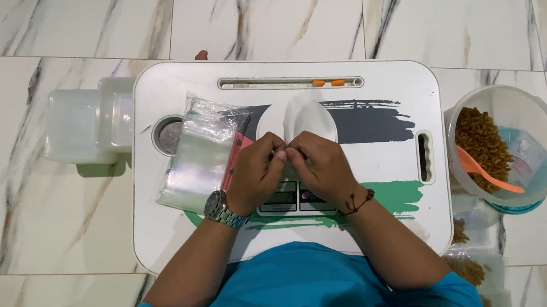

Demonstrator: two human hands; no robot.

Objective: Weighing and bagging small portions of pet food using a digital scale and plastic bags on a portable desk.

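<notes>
Bright, even light; sharp, faint floor glare.

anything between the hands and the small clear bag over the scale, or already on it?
Nothing visible in the way. The left hand and right hand meet at the small clear bag above the kitchen scale; fingertips look to be on it. The grip itself is hidden. The stack of bags lies left, apart.

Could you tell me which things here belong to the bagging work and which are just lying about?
In use: left hand and right hand pinching a small clear bag over the scale; stack of bags; tub of snacks with orange spoon.

Lying about: empty plastic boxes; orange bits.
</notes>
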